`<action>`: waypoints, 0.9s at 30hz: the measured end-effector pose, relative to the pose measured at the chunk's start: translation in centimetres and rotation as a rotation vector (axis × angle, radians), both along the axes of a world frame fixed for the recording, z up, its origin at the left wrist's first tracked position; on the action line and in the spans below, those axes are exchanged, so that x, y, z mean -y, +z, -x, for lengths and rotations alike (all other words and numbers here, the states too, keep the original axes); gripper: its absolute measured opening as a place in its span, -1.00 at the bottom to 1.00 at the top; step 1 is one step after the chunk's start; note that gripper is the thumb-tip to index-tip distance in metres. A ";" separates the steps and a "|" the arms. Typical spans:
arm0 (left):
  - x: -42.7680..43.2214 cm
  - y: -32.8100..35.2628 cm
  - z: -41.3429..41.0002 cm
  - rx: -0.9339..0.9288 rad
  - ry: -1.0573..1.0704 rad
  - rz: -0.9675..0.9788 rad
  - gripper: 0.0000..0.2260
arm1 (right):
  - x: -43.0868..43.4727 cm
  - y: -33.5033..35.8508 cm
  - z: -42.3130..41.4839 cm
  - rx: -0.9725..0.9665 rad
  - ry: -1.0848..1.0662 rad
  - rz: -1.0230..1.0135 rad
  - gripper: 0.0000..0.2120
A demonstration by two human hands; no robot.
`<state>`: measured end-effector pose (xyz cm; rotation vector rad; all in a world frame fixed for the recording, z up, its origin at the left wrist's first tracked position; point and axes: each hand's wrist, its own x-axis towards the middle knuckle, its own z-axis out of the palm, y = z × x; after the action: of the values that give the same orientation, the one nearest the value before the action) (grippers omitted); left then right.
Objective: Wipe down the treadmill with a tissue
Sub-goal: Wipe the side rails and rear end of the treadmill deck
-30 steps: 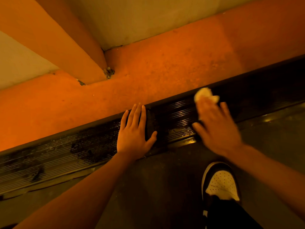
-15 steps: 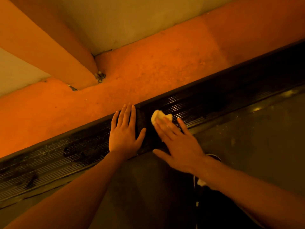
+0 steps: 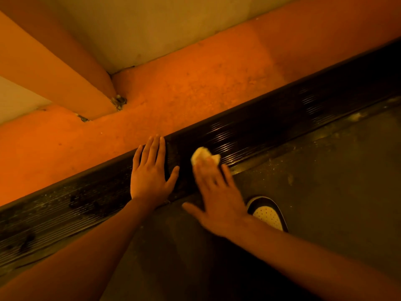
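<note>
Indoor exercise corner, viewed from above. A treadmill (image 3: 303, 170) fills the lower half of the view: its black ribbed side rail (image 3: 249, 135) runs diagonally beside the dark, dusty belt (image 3: 347, 203). Beyond the rail lies a bare floor (image 3: 195, 94) under orange light. It meets pale walls (image 3: 152, 29) at an inner corner, and a pillar (image 3: 54, 68) projects at left. Whether this is a home or a public gym cannot be told.

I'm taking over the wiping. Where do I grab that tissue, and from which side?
Likely the bunched end of the tissue poking past the right hand's fingertips, approached from above on the far side: flat fingers pin the rest against the rail.
</note>
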<state>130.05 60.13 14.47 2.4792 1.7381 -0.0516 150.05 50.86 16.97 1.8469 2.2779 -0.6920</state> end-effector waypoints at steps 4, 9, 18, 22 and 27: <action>0.1 0.0 0.0 0.015 -0.001 0.001 -0.26 | -0.9 0.1 -2.8 0.011 0.095 -0.046 -0.16; 0.1 0.1 0.0 0.028 -0.001 -0.001 -0.26 | -2.2 0.2 -15.0 0.161 -0.280 -0.002 -0.11; 0.0 0.1 -0.1 0.024 0.011 -0.003 -0.26 | -2.8 0.5 -5.4 0.054 -0.180 -0.005 -0.05; -0.1 0.0 0.0 0.023 0.006 -0.007 -0.26 | -2.3 0.4 -1.3 -0.037 0.154 0.019 -0.11; 0.0 0.1 0.0 0.014 -0.002 0.007 -0.26 | -3.4 -0.1 -11.5 0.086 -0.060 -0.065 -0.14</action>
<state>130.06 60.18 14.55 2.4705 1.7267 -0.0401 161.58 54.27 16.84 1.9407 2.2253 -0.5415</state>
